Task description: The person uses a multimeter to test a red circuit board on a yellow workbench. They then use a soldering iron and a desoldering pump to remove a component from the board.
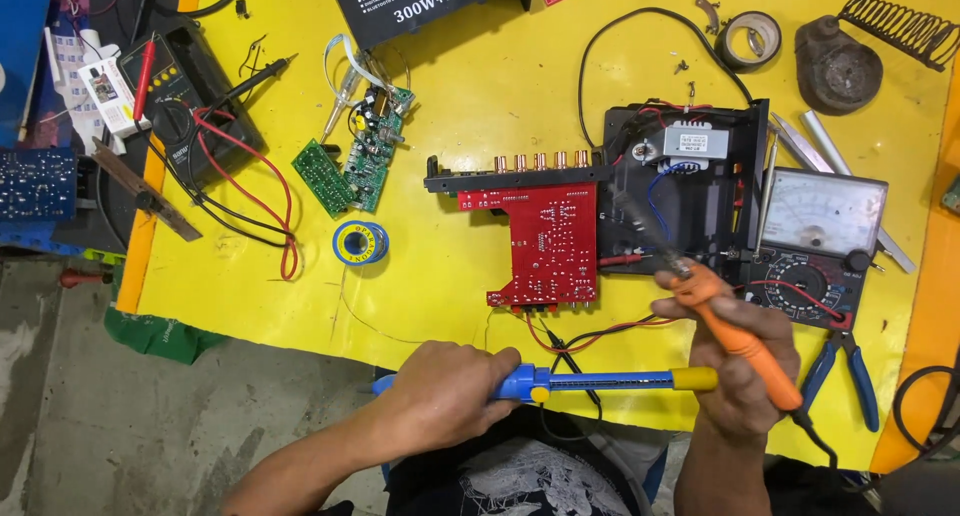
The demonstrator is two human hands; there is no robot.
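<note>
Two bare hands work at the near edge of the yellow bench [470, 126], whose front rim runs just above them, with grey concrete floor [110, 416] below to the left. Most open room lies in the yellow stretch between the blue solder spool [361, 243] and the red printed circuit board [545, 246], and along the front left edge. The right side is crowded by the black plastic chassis with a small transformer [690, 191], the grey-faced analogue meter [815, 241] and the blue-handled pliers [845, 371].

The left hand [445, 391] is clenched around the blue-and-yellow desoldering pump [590, 381], held level across the bench edge, its yellow end just beside the right hand. The right hand [740, 361] grasps the orange-handled soldering iron [735, 331], its dark tip angled up toward the chassis just right of the red board.

At the far edge a black box [430, 1] with white printing lies tilted. At far left a white rectangular label card [105, 91] rests beside the black digital multimeter [185, 101].
</note>
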